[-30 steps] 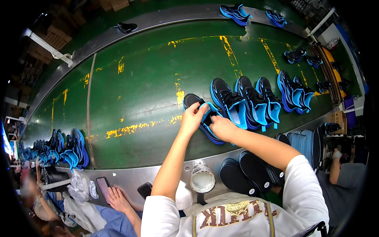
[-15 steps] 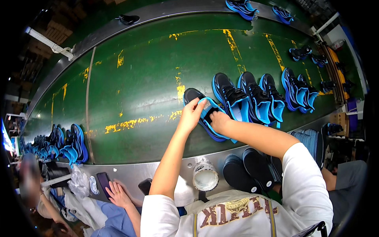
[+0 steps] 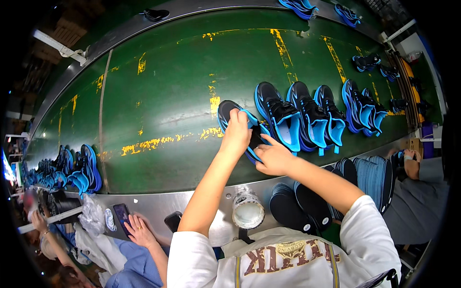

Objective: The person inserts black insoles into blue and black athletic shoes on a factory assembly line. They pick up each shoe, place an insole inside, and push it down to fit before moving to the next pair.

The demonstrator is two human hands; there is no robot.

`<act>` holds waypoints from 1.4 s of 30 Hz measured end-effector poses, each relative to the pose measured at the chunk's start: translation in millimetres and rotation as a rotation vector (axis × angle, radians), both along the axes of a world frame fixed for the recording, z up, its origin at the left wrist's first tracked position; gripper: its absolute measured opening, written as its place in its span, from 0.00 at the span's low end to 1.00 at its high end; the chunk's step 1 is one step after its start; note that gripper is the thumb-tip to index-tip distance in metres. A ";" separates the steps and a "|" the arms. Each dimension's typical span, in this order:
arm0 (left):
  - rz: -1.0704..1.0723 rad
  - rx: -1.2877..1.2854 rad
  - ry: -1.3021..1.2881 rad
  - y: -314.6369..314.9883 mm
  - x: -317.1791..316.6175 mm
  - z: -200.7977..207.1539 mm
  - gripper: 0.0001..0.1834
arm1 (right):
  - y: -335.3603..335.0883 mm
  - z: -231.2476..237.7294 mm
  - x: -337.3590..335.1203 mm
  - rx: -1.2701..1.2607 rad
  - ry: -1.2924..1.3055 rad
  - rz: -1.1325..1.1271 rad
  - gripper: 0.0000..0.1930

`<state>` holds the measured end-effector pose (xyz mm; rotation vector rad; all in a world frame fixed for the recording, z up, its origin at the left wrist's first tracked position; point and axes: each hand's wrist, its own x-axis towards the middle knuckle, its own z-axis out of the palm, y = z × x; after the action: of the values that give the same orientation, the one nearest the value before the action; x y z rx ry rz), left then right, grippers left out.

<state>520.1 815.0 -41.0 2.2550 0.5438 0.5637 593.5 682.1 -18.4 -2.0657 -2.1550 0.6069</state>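
A black sneaker with a blue sole and blue lining [image 3: 226, 111] lies on the green conveyor belt, toe pointing away from me. My left hand [image 3: 237, 130] is closed on the left side of its opening, fingers over the tongue area. My right hand [image 3: 274, 157] grips the heel end, thumb and index finger at the collar. Between the hands a dark surface shows in the opening; whether it is an insole or the lining I cannot tell. Just right of this shoe stands another matching sneaker [image 3: 273, 108], with more sneakers [image 3: 307, 113] beyond it.
Black insoles [image 3: 288, 207] and a stack of blue-edged ones [image 3: 372, 180] lie by the belt's near metal edge [image 3: 192, 201]. A white-filled pot [image 3: 248, 213] stands there, near a dark phone [image 3: 173, 222]. At left, a co-worker's hand [image 3: 140, 232] touches another phone; sneakers [image 3: 86, 168] line the belt.
My left hand has shifted forward over the shoe's tongue. My right hand has drawn back from inside the opening to the heel collar. A co-worker's hand now shows at far right.
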 end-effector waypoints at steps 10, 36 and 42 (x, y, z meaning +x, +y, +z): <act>-0.167 0.274 0.057 -27.4 -45.3 37.6 0.10 | -89.6 0.1 -41.1 0.419 0.396 -0.471 0.05; 0.063 -0.608 -0.366 38.2 0.6 122.3 0.07 | -292.5 41.9 -50.8 -0.098 -0.038 -0.885 0.33; -0.091 0.049 -0.104 -43.5 55.5 45.7 0.31 | -254.1 89.9 8.4 0.298 0.079 -0.917 0.19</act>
<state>575.7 771.5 4.7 2.2689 0.3766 0.6499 601.9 428.1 71.5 -2.4374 -0.9609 0.2162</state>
